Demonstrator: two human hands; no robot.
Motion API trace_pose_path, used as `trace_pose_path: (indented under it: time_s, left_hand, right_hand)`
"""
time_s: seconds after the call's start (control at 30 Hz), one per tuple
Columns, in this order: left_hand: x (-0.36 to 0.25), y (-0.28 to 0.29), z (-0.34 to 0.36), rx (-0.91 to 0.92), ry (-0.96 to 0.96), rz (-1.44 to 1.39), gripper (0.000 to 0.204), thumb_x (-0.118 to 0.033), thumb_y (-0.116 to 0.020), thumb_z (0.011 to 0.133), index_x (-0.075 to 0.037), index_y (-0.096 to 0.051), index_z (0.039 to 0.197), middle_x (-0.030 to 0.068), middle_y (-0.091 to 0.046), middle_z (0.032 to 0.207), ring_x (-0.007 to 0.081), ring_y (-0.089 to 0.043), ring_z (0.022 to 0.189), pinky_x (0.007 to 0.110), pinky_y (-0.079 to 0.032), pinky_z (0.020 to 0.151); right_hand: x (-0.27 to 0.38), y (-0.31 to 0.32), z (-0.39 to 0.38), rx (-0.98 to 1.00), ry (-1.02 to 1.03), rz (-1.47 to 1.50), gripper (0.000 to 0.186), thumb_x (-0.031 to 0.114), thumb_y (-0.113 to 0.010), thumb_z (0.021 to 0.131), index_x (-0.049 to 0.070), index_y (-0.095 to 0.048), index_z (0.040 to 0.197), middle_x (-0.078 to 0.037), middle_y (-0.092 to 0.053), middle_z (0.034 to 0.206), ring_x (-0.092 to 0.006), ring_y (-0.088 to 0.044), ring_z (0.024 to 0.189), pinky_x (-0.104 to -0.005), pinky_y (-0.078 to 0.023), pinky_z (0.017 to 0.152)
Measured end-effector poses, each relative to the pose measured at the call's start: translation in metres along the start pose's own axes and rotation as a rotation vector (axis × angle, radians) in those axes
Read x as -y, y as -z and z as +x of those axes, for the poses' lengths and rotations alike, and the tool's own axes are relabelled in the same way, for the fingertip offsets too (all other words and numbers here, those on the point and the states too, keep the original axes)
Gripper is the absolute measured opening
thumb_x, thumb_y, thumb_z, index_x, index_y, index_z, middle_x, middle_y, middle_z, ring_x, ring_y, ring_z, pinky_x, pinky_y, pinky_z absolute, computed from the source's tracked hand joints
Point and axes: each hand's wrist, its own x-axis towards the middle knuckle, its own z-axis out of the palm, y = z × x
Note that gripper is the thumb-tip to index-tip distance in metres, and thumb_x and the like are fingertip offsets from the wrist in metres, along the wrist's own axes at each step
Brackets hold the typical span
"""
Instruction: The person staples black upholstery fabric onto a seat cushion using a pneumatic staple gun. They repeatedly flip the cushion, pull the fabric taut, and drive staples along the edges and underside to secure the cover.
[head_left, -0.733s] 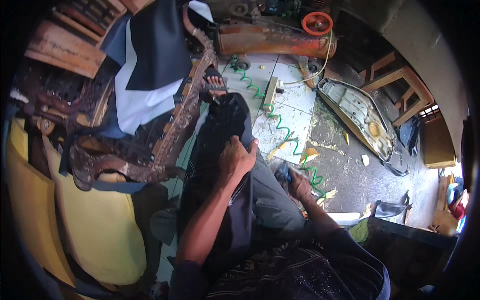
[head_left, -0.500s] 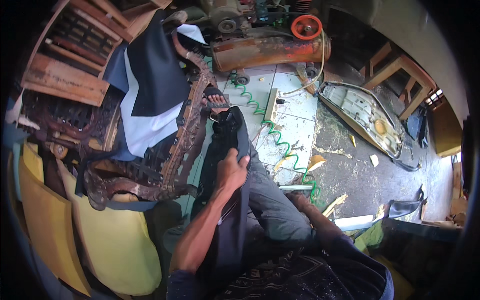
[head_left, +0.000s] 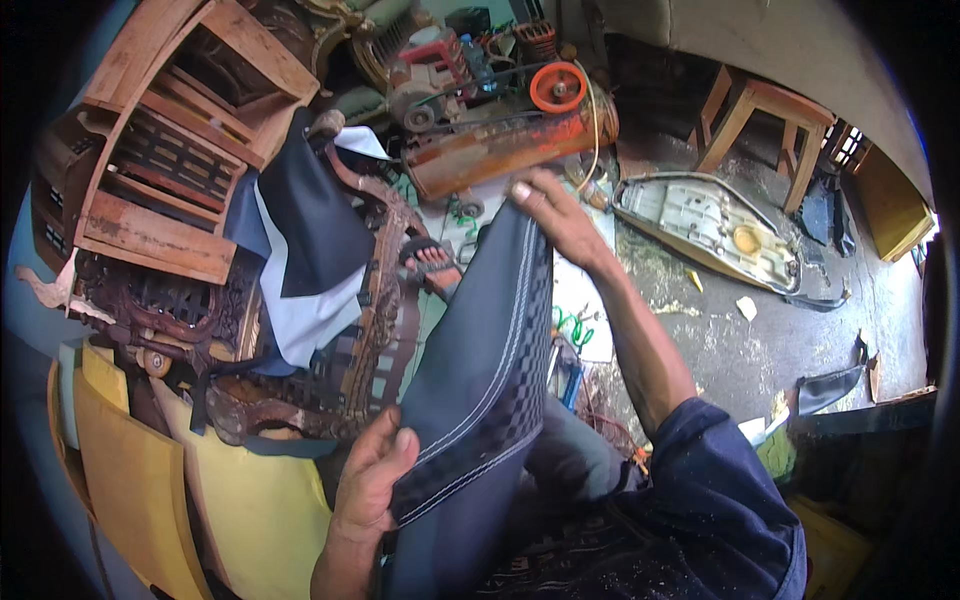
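A black motorcycle seat cover [head_left: 465,340] is stretched out in front of me, with white double stitching and a checkered side panel. My left hand [head_left: 372,475] grips its lower left edge, thumb on top. At its far upper end, my right hand [head_left: 562,215] pinches the tip, arm extended. The cover hides most of my lap and part of the floor. Beyond it, my sandalled foot [head_left: 432,262] shows. To the right, an upturned seat base [head_left: 705,228] with a pale underside lies on the floor, apart from both hands.
At left stand a carved wooden chair frame [head_left: 375,290] draped with black and white sheet material [head_left: 318,225], and yellow foam sheets [head_left: 130,450]. A rusty compressor tank [head_left: 500,152] with a red wheel [head_left: 557,88] sits ahead. A wooden stool [head_left: 745,120] stands at far right.
The seat cover has been raised and spread between both hands. My right hand has moved from low beside my leg up to its far end; my left hand has shifted lower and nearer. The view has shifted.
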Motion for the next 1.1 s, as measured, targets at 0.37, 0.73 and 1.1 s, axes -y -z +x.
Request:
trace_pose_path:
  time_s: [0.37, 0.73, 1.1]
  left_hand:
    - [0.008, 0.004, 0.11, 0.019, 0.058, 0.201, 0.028, -0.031, -0.064, 0.107, -0.005, -0.068, 0.097, -0.0056, -0.066, 0.091, 0.0023, -0.057, 0.082, 0.021, -0.047, 0.075]
    - [0.03, 0.018, 0.151, -0.093, 0.009, 0.101, 0.023, -0.029, -0.067, 0.105, -0.007, -0.068, 0.098, -0.0081, -0.063, 0.089, 0.0018, -0.054, 0.081, 0.02, -0.045, 0.077]
    - [0.055, 0.032, 0.159, -0.024, 0.059, 0.212, 0.041, -0.044, -0.059, 0.109, -0.005, -0.071, 0.107, -0.0076, -0.063, 0.099, 0.0049, -0.054, 0.094, 0.023, -0.043, 0.091]
  right_hand:
    - [-0.039, -0.064, -0.053, 0.028, -0.212, -0.147, 0.064, 0.054, -0.027, 0.114, 0.003, -0.066, 0.118, -0.012, -0.058, 0.112, -0.029, -0.049, 0.116, -0.0405, -0.034, 0.11]
    - [-0.04, -0.04, -0.045, 0.043, -0.39, 0.171, 0.083, 0.059, -0.019, 0.113, 0.0, -0.076, 0.115, -0.016, -0.073, 0.115, -0.0296, -0.063, 0.116, -0.0411, -0.042, 0.112]
    - [-0.042, -0.043, -0.037, 0.166, -0.529, 0.155, 0.055, 0.047, -0.049, 0.11, -0.003, -0.072, 0.117, -0.014, -0.067, 0.117, -0.0242, -0.062, 0.112, -0.0352, -0.044, 0.105]
